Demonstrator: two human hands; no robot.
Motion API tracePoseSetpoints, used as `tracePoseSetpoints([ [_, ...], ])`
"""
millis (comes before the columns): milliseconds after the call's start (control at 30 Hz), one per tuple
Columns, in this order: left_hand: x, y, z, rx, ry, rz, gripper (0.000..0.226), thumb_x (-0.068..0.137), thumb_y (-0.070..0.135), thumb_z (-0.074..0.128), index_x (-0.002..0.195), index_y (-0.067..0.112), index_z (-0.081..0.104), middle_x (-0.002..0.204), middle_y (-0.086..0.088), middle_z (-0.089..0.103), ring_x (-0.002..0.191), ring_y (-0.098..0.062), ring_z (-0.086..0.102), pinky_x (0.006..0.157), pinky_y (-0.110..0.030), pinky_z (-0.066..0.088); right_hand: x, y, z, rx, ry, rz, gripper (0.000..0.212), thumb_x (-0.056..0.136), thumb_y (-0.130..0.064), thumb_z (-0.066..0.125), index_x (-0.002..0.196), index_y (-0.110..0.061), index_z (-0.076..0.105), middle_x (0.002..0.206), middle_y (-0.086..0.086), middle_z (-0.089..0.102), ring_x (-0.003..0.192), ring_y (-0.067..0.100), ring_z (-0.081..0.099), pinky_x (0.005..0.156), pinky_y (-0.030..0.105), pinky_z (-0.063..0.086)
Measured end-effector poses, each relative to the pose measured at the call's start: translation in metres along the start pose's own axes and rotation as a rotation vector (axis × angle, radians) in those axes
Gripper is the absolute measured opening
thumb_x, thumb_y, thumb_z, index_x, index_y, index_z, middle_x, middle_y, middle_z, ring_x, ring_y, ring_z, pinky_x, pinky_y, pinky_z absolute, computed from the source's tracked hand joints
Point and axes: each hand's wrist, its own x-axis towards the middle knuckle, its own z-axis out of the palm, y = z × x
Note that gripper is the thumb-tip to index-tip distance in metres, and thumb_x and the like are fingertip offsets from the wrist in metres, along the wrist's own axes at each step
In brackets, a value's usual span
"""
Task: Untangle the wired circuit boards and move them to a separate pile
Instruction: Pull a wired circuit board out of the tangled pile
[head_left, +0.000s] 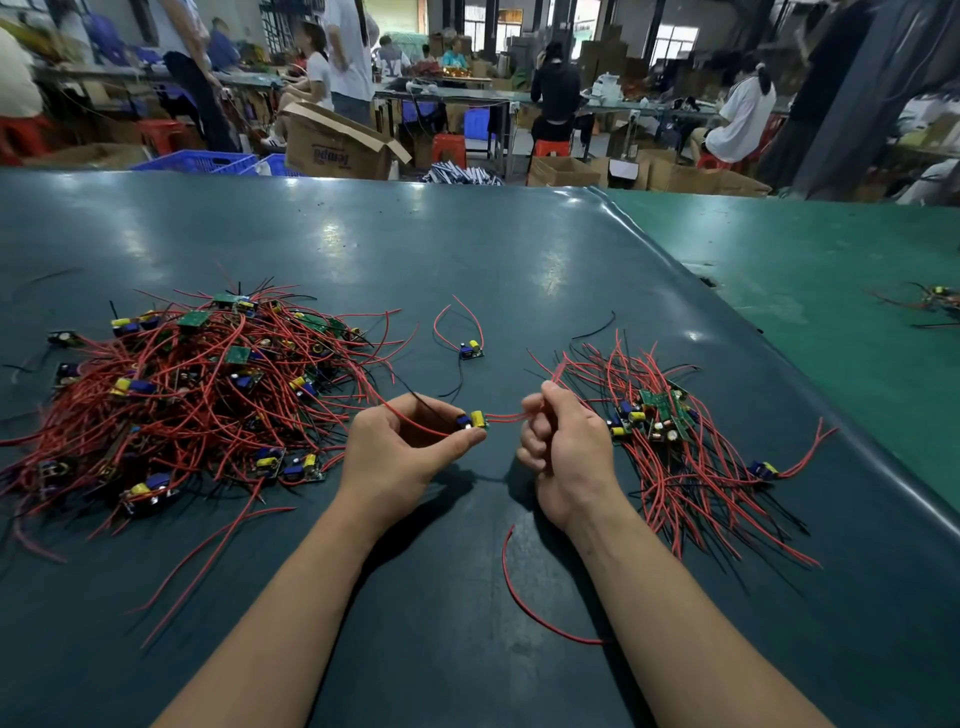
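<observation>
A glossy dark-green table mat (467, 249) carries a big tangled heap (197, 384) of red-wired boards at left, its edge cut off, and a smaller sorted pile (670, 441) at right. Between them, the left hand (400, 452) pinches a small circuit board (474, 420) with a yellow component; the right hand (561, 447) curls round its thin red wires (511, 417), whose ends blur.

We have one head-worn wide view (no second angle), looking forward and down, close over the table (467, 249).

Dark green matted worktop (467, 249), glare spots noted. Open cardboard box (337, 143), blue crates (200, 162), red stools (449, 148) seen beyond. Seated workers at long benches (441, 93). Daylit windows (672, 39) at rear.
</observation>
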Motion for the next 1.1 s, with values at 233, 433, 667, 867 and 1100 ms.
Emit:
tracePoseSetpoints([
  [233,0.0,0.001,0.0,-0.006,0.026,0.003,0.019,0.066,0.006,0.088,0.077,0.009,0.073,0.071,-0.004,0.075,0.061,-0.012,0.068,0.062,-0.022,0.056,0.002,-0.004,-0.004,0.087,-0.008,-0.056,0.026,0.099,-0.018,0.054,0.078,-0.006,0.064,0.05,-0.005,0.04,0.035,0.004,0.029,0.033,0.015,0.019],
  [433,0.001,-0.002,0.0,0.003,0.002,-0.002,0.02,0.065,0.01,0.089,0.077,0.011,0.073,0.072,-0.003,0.075,0.063,-0.012,0.069,0.064,-0.023,0.057,0.005,-0.006,-0.004,0.17,0.062,-0.028,0.042,0.101,-0.025,0.049,0.061,-0.013,0.045,0.047,-0.005,0.032,0.032,0.006,0.024,0.032,0.015,0.016],
  [667,0.003,-0.002,-0.002,0.01,0.044,0.008,0.019,0.066,0.01,0.088,0.077,0.013,0.073,0.072,-0.002,0.075,0.062,-0.011,0.069,0.062,-0.021,0.056,0.006,-0.009,-0.009,0.179,0.086,-0.106,0.03,0.099,-0.026,0.053,0.077,-0.007,0.061,0.051,-0.005,0.04,0.034,0.005,0.029,0.033,0.015,0.019],
  [867,0.0,-0.001,0.0,0.047,-0.016,0.006,0.021,0.062,0.021,0.089,0.075,0.016,0.074,0.071,-0.001,0.075,0.064,-0.015,0.07,0.065,-0.024,0.058,0.007,-0.01,-0.009,0.229,0.118,-0.064,0.047,0.102,-0.03,0.047,0.058,-0.016,0.04,0.047,-0.005,0.032,0.032,0.007,0.025,0.031,0.016,0.018],
  [1100,0.001,0.0,-0.002,0.029,0.033,0.0,0.018,0.067,0.01,0.088,0.077,0.012,0.073,0.072,-0.002,0.075,0.062,-0.013,0.069,0.062,-0.023,0.057,0.008,-0.015,-0.015,0.257,0.12,-0.063,0.039,0.1,-0.036,0.051,0.072,-0.01,0.058,0.049,-0.006,0.033,0.035,0.005,0.027,0.031,0.017,0.02],
])
